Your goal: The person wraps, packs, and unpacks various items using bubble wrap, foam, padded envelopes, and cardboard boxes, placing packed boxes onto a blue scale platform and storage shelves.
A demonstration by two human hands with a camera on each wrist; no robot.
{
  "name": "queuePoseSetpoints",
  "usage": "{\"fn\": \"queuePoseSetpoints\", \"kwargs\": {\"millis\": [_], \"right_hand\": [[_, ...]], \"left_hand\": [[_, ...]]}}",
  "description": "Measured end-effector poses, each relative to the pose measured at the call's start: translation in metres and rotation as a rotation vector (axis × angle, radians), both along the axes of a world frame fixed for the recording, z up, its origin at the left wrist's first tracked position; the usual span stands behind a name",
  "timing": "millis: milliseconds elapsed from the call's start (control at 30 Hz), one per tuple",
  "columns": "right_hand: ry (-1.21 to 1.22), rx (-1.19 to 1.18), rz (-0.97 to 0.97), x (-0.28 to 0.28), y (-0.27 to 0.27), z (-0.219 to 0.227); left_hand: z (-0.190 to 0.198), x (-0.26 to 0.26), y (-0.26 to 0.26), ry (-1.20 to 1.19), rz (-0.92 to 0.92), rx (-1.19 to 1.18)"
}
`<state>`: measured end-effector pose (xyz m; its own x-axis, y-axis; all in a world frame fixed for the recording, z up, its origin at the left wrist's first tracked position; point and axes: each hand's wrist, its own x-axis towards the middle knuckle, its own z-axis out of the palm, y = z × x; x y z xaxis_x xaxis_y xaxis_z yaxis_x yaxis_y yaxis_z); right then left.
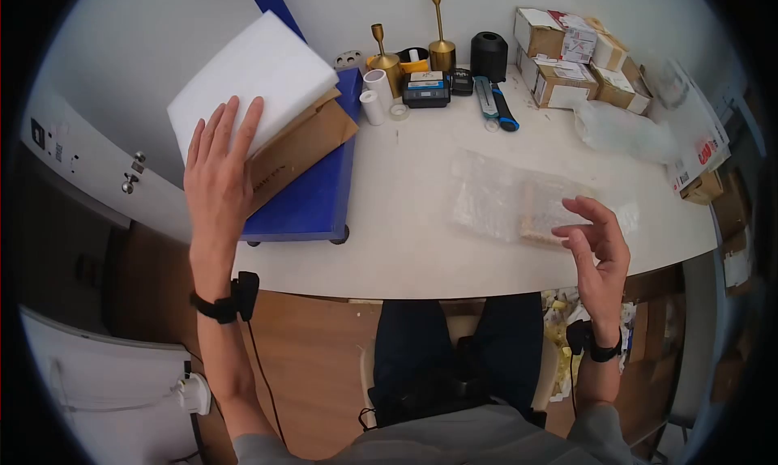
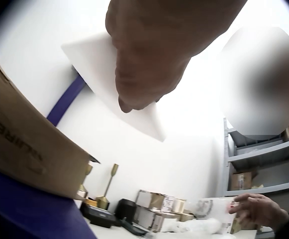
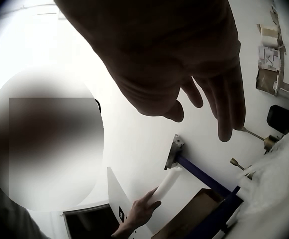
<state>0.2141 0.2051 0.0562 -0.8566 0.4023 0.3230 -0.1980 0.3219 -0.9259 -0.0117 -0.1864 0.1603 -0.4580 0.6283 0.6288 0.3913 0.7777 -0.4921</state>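
A thick white foam sheet [image 1: 259,68] is tilted over an open cardboard box [image 1: 300,159]. My left hand [image 1: 219,169] holds the sheet near its left edge, long fingers laid over the upper face; the right wrist view shows the thumb on the other side of the foam [image 3: 165,186]. The box rests on a blue platform scale [image 1: 328,202]; its inside is hidden under the sheet. My right hand [image 1: 601,258], fingers loosely bent and holding nothing, hovers over a flat parcel in clear plastic wrap [image 1: 536,214] on the white table [image 1: 405,262].
Behind stand brass candlesticks [image 1: 442,52], white rolls [image 1: 372,107], a small black device [image 1: 426,91], a blue-and-black cutter [image 1: 504,108] and a black cylinder [image 1: 489,57]. Small cartons [image 1: 563,84] are stacked at the back right, with a clear plastic bag [image 1: 624,133] before them.
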Motion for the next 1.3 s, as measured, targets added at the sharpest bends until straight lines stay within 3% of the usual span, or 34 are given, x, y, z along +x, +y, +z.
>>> {"fn": "queuePoseSetpoints", "kwargs": {"millis": [33,67,100,133,200,267,333,400,433,500,600,667,767,900,967,1000,1100,1300], "right_hand": [[-0.029,0.158,-0.111,-0.005,0.007,-0.009],[-0.023,0.164,-0.103,-0.008,0.015,-0.017],[-0.029,0.353,-0.175,-0.009,0.026,-0.027],[-0.039,0.543,-0.253,-0.008,0.034,-0.033],[-0.089,0.533,-0.284,-0.003,0.042,-0.038],[-0.103,0.876,-0.27,0.003,0.055,-0.041],[-0.213,0.912,-0.261,0.006,0.062,-0.048],[-0.313,1.001,-0.292,0.004,0.068,-0.062],[-0.324,1.023,-0.312,0.004,0.07,-0.069],[-0.39,0.85,-0.25,0.002,0.073,-0.08],[-0.326,0.833,-0.212,0.0,0.08,-0.084],[-0.319,0.82,-0.184,0.002,0.078,-0.081],[-0.283,0.834,-0.133,0.005,0.076,-0.074],[-0.286,0.892,-0.01,0.025,0.045,-0.064],[-0.33,0.951,0.097,0.033,0.034,-0.047],[-0.338,0.944,0.109,0.034,0.033,-0.038],[-0.392,0.859,0.189,0.024,0.045,-0.021],[-0.256,0.936,0.257,-0.01,0.091,-0.028]], "left_hand": [[-0.003,-0.011,-0.017,0.005,0.009,0.004],[-0.008,-0.02,-0.03,-0.266,0.045,0.084],[-0.01,-0.026,-0.041,-0.539,0.074,0.164],[-0.011,-0.028,-0.05,-0.541,0.068,0.169],[-0.02,-0.03,-0.055,-0.444,0.068,0.033],[-0.017,-0.013,-0.035,-0.206,0.054,0.027],[-0.025,0.016,0.006,-0.264,-0.175,0.2],[-0.054,0.047,0.055,-0.439,-0.38,0.116],[-0.066,0.068,0.086,-0.583,-0.493,0.047],[-0.098,0.09,0.139,-0.753,-0.75,-0.058],[-0.136,0.082,0.196,-0.653,-0.814,-0.146],[-0.149,0.071,0.218,-0.667,-0.706,-0.108],[-0.161,0.076,0.209,-0.638,-0.667,-0.137],[-0.18,0.117,0.159,-0.67,-0.668,-0.158],[-0.156,0.139,0.138,-0.957,-0.677,0.127],[-0.152,0.142,0.135,-0.971,-0.668,0.127],[-0.146,0.137,0.133,-0.976,-0.577,0.252],[-0.149,0.091,0.141,-0.943,-0.629,0.389]]}}
